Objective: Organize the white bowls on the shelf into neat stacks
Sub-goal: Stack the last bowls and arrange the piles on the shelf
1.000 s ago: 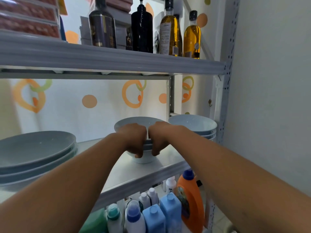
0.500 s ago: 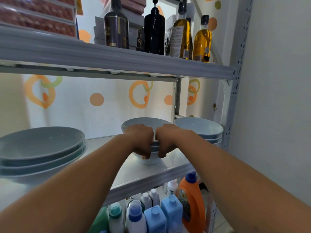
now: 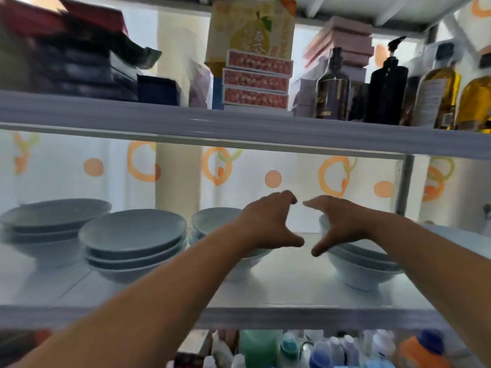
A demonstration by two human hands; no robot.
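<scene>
Several stacks of white bowls stand on the middle shelf: a far-left stack, a wide stack, a centre stack partly behind my left arm, and a right stack partly behind my right hand. My left hand and my right hand hover side by side between the centre and right stacks, fingers loosely spread and thumbs pointing down. Neither hand holds anything.
The shelf above carries dark boxes, stacked snack boxes, a dark bottle, a black pump bottle and oil bottles. Below the bowl shelf stand detergent bottles. A metal upright rises at the right.
Both hands have let go of the centre bowl stack and lifted, opening. The view has swung left and up, showing more stacks on the left.
</scene>
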